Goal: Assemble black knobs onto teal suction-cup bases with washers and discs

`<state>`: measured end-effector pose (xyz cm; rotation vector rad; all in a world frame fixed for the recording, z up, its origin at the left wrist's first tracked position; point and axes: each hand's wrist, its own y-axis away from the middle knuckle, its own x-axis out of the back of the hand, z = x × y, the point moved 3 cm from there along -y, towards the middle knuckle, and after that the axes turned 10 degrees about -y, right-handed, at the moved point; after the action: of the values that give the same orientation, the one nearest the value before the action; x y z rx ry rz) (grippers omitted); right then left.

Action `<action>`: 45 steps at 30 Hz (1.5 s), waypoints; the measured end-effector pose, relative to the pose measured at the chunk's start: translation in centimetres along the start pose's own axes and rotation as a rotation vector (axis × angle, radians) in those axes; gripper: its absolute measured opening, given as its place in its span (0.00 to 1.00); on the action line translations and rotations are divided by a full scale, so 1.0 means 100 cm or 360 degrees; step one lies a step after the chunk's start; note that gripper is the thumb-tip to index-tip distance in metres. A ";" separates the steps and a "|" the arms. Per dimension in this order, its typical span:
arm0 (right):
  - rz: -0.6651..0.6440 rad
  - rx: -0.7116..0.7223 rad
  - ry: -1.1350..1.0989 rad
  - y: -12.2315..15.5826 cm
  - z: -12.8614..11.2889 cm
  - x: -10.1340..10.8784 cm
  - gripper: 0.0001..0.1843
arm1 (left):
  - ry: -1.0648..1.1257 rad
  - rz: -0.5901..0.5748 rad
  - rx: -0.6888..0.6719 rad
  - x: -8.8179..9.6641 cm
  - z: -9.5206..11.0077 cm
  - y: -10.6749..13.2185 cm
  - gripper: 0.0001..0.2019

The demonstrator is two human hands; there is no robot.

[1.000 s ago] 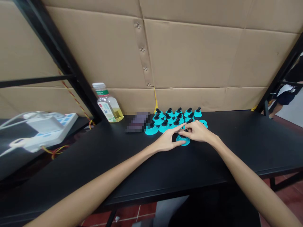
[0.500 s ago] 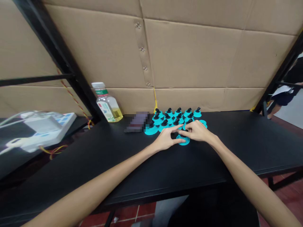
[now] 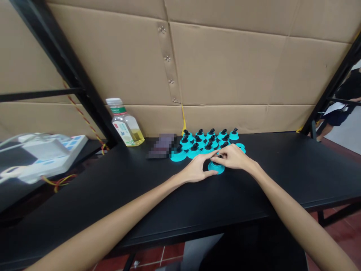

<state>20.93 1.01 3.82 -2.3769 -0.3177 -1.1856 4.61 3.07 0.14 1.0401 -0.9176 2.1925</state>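
Black table, cardboard wall behind: my left hand and right hand hold fingers clamped on the front teal piece, just beside the teal rows, which a slip could scatter.

No text can be read. The bottle, at about nine o'clock in the view, bears a label with a green band and small print, too fine to make out. The flat thing at four o'clock from it is blurred. The white power strip at far nine o'clock shows no legible marking.
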 end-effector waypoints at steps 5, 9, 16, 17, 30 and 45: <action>0.0001 -0.0008 0.0011 0.000 -0.001 0.001 0.24 | 0.0037 0.0003 0.0003 0.002 0.000 0.000 0.35; -0.0003 -0.0011 0.0024 -0.001 0.000 0.000 0.24 | 0.0093 0.0011 -0.0040 0.003 0.002 0.000 0.33; 0.0013 -0.0016 0.0065 -0.001 0.001 0.002 0.24 | 0.0041 0.0078 0.0079 0.003 0.002 -0.001 0.33; 0.0014 -0.0013 0.0059 -0.001 0.001 0.002 0.24 | 0.0015 0.0095 0.0117 0.003 0.002 0.000 0.34; 0.0015 -0.0023 0.0112 -0.002 -0.001 0.000 0.28 | -0.0317 0.0211 0.0095 0.005 0.009 0.001 0.36; 0.0001 -0.0035 0.0097 -0.001 -0.004 0.002 0.23 | 0.0059 0.0022 0.0019 0.003 0.005 0.000 0.31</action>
<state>20.74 0.86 4.25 -2.3540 -0.2854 -1.2641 4.65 2.75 0.64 0.9978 -0.8988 2.2235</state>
